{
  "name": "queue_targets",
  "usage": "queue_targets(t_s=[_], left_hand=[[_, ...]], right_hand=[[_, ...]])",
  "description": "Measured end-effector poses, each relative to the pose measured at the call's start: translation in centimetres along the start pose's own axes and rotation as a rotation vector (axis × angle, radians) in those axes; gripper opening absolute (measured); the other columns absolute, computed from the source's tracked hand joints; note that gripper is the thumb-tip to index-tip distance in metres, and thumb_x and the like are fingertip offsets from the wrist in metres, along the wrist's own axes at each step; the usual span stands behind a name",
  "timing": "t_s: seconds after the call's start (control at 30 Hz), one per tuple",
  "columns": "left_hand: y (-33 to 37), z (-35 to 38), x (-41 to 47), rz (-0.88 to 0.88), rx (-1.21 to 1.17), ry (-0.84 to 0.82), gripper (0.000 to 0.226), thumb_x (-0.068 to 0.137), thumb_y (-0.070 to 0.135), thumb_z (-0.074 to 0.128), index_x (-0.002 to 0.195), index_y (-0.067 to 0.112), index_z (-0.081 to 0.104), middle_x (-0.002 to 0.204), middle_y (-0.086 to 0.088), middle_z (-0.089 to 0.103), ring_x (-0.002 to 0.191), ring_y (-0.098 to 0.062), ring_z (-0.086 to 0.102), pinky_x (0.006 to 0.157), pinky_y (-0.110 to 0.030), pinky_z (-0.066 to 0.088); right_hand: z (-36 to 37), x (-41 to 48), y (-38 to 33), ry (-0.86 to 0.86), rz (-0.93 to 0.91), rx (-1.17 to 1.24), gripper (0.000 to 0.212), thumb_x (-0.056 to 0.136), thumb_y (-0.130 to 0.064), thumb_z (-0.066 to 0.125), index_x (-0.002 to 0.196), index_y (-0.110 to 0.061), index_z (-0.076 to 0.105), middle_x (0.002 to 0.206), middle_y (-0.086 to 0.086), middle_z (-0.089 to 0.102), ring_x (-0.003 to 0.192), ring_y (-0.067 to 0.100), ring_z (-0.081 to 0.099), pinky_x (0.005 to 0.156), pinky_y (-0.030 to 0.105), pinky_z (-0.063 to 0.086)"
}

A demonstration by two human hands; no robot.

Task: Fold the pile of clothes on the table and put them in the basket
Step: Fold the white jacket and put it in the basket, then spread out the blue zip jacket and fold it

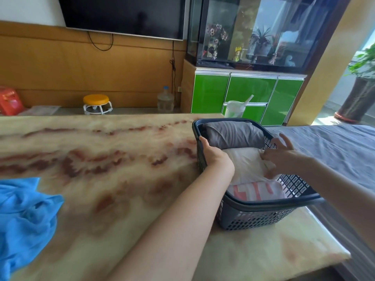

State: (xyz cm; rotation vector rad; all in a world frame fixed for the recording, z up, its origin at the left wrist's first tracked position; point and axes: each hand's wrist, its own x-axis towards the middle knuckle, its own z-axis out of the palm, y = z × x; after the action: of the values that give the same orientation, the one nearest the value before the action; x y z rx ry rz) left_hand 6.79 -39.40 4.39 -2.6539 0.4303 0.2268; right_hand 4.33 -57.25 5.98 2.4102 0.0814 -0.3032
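The white garment (245, 163) lies in the basket (263, 203), touched by the right hand (284, 157), fingers spread; whether it is gripped by the left hand (217, 157) cannot be told. It should be pressed flat, edges tucked

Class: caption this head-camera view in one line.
Left hand and right hand settle a white garment in the basket; a crumpled blue garment lies on the table.

Basket (263, 201) on table (121, 159), R end. Inside, front-to-back: near folded garment (257, 191), mid folded garment (243, 165), far rolled garment (233, 136). Loose garment (26, 216) on table's near-L edge. Cup w/ straw (234, 109) behind basket.
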Motion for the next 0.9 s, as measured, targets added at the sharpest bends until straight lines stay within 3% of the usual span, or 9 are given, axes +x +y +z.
queue_targets(t_s=[0.1,0.2,0.27,0.33,0.53,0.63,0.7,0.77,0.9], left_hand=[[-0.4,-0.2,-0.6,0.024,-0.076,0.036,0.042,0.095,0.025,0.042,0.136,0.017,0.045,0.138,-0.006,0.048,0.135,-0.031,0.033,0.112,-0.063,-0.002],[-2.2,-0.3,-1.8,0.050,-0.455,0.228,0.047,0.088,0.039,0.059,0.128,0.016,0.052,0.133,-0.008,0.048,0.129,-0.028,0.038,0.115,-0.051,0.011],[-4.8,0.0,-3.4,0.047,-0.766,0.444,0.044,0.084,0.039,0.064,0.120,0.015,0.060,0.127,-0.010,0.053,0.119,-0.027,0.048,0.103,-0.038,0.035],[-8.4,0.5,-5.6,0.042,-1.046,0.558,0.033,0.084,0.029,0.067,0.113,0.014,0.067,0.117,-0.007,0.063,0.107,-0.023,0.058,0.088,-0.029,0.044],[-20.4,7.3,-11.9,-0.130,-1.332,0.327,0.030,0.082,0.020,0.071,0.111,0.014,0.067,0.112,-0.002,0.066,0.104,-0.016,0.059,0.081,-0.020,0.040],[-25.7,13.1,-14.6,-0.268,-1.406,0.287,0.029,0.080,0.014,0.072,0.108,0.010,0.068,0.104,-0.007,0.066,0.098,-0.019,0.060,0.080,-0.023,0.043],[-28.5,17.4,-16.5,-0.351,-1.412,0.262,0.032,0.079,0.008,0.072,0.111,0.004,0.067,0.097,-0.007,0.062,0.089,-0.017,0.056,0.066,-0.020,0.042],[-31.0,21.9,-18.4,-0.437,-1.377,0.227,0.036,0.079,0.008,0.072,0.115,0.002,0.065,0.098,-0.009,0.061,0.089,-0.020,0.056,0.060,-0.015,0.042],[-34.6,30.2,-22.9,-0.619,-1.161,0.116,0.051,0.078,0.025,0.074,0.126,0.015,0.059,0.128,-0.009,0.058,0.114,-0.026,0.056,0.094,-0.030,0.044]], right_hand=[[0.0,-0.1,-0.5,-0.017,0.037,-0.015,0.068,0.081,-0.069,0.047,0.139,-0.035,0.037,0.145,-0.021,0.035,0.144,0.026,0.004,0.099,0.049,-0.032],[-1.0,-0.8,-0.8,0.065,0.122,0.201,0.066,0.079,-0.056,0.063,0.137,-0.033,0.042,0.144,-0.015,0.037,0.140,0.020,0.016,0.115,0.044,0.000],[-2.1,-1.3,-1.1,0.225,0.123,0.524,0.069,0.077,-0.040,0.072,0.139,-0.028,0.043,0.146,-0.006,0.038,0.134,0.021,0.025,0.113,0.041,0.016],[-4.4,-2.3,-2.3,0.359,0.071,0.899,0.060,0.080,-0.031,0.071,0.135,-0.021,0.049,0.142,0.000,0.047,0.129,0.023,0.039,0.111,0.044,0.027],[-14.0,-5.0,-11.3,0.301,-0.137,1.612,0.046,0.082,-0.006,0.069,0.126,-0.006,0.057,0.118,0.007,0.059,0.104,0.019,0.060,0.085,0.021,0.048],[-17.8,-5.1,-16.3,0.298,-0.260,1.696,0.042,0.081,-0.007,0.070,0.122,-0.007,0.059,0.122,0.009,0.060,0.090,0.010,0.064,0.078,0.023,0.051],[-19.6,-5.4,-20.2,0.223,-0.327,1.685,0.045,0.082,-0.008,0.070,0.125,-0.008,0.058,0.122,0.010,0.060,0.098,0.015,0.062,0.087,0.030,0.050],[-20.9,-5.6,-24.6,0.179,-0.384,1.627,0.047,0.082,-0.011,0.071,0.127,-0.008,0.057,0.123,0.007,0.060,0.103,0.014,0.058,0.087,0.024,0.048],[-21.6,-5.5,-33.9,0.008,-0.456,1.652,0.048,0.082,-0.010,0.071,0.128,-0.011,0.057,0.125,0.005,0.060,0.097,0.010,0.057,0.078,0.022,0.049]])
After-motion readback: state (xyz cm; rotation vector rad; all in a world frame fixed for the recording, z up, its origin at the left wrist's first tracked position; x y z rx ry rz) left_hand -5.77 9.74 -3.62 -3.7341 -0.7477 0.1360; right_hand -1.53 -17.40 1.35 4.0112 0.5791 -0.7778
